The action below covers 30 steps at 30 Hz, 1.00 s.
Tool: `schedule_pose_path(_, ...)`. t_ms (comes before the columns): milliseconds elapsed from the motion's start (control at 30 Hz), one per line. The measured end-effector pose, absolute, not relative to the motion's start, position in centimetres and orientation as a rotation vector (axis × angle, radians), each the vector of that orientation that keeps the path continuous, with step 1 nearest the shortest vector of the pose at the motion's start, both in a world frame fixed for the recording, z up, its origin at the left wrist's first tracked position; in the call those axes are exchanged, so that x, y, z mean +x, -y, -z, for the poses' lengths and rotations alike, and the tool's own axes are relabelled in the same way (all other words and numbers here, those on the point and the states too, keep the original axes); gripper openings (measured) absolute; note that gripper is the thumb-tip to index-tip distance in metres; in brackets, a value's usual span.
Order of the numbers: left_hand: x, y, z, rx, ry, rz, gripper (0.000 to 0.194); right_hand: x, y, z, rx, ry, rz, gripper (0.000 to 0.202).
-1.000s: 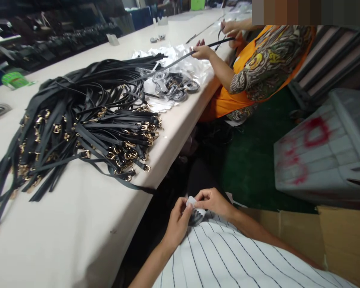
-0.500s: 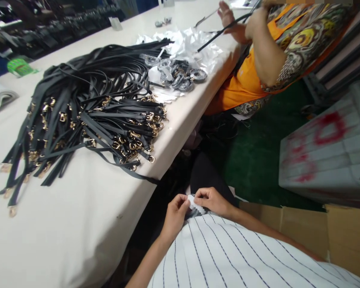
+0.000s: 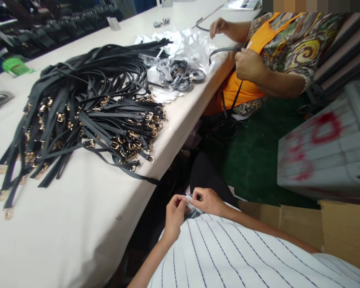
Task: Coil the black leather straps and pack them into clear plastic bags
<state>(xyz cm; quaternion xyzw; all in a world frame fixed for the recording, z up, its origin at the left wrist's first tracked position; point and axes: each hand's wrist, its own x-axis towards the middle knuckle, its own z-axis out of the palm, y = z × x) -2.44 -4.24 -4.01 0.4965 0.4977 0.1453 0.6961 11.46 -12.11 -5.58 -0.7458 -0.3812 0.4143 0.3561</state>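
In my lap, both hands pinch a small white piece with a zigzag edge [image 3: 195, 205], perhaps the edge of a plastic bag or paper. My left hand [image 3: 175, 212] is closed on its left end, thumb against fingertips. My right hand [image 3: 209, 201] has its fingers curled and pinched on the other side. Below the fingers lies a dark, shiny bundle [image 3: 193, 213], partly hidden by the hands and the striped shirt. To the left on the table is a big pile of black straps [image 3: 87, 88] with gold buckles [image 3: 132, 144].
The white-covered table [image 3: 78, 240] runs along my left. Bagged coiled straps [image 3: 180, 76] and clear plastic bags [image 3: 186, 44] lie beyond the pile. A co-worker in an orange apron [image 3: 243, 88] handles a black strap. A grey bin [image 3: 324, 148] and cardboard [image 3: 300, 224] are at right.
My fingers have shifted slightly on the white piece, and less of it shows. The co-worker's near hand has come down and toward me with the black strap.
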Motion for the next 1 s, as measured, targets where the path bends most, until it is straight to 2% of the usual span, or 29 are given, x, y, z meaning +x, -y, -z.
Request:
schedule_pose_path(67, -2.5, 4.3, 3.7, 1.178, -1.109, -0.327, 0.029, 11.4, 12.1, 5.9, -1.846, 0.952, -1.11, 0.016)
schedule_pose_path(233, -2.4, 4.5, 3.5, 1.315, -1.095, -0.342, 0.025, 11.3, 12.0, 7.0, -1.56, 0.733, -1.312, 0.027)
schedule_pose_path(367, -2.6, 4.8, 3.9, 1.414, -1.095, -0.385, 0.021, 10.9, 11.8, 6.8, -1.764, 0.846, -1.208, 0.023)
schedule_pose_path(533, -2.9, 5.4, 4.3, 1.565, -1.075, -0.443, 0.018, 10.4, 11.5, 5.1, -2.036, 0.966, -1.084, 0.008)
schedule_pose_path(667, -3.2, 5.7, 4.4, 1.672, -1.02, -0.447, 0.018, 10.0, 11.4, 4.5, -2.084, 0.992, -1.035, 0.004)
schedule_pose_path(833, -3.4, 4.9, 4.3, 1.398, -0.967, -0.321, 0.025, 10.0, 11.8, 4.9, -2.045, 1.006, -1.008, 0.001)
schedule_pose_path(1000, -2.9, 3.6, 4.5, 1.221, -0.968, -0.247, 0.03, 10.1, 12.2, 5.6, -1.946, 0.984, -0.989, 0.009)
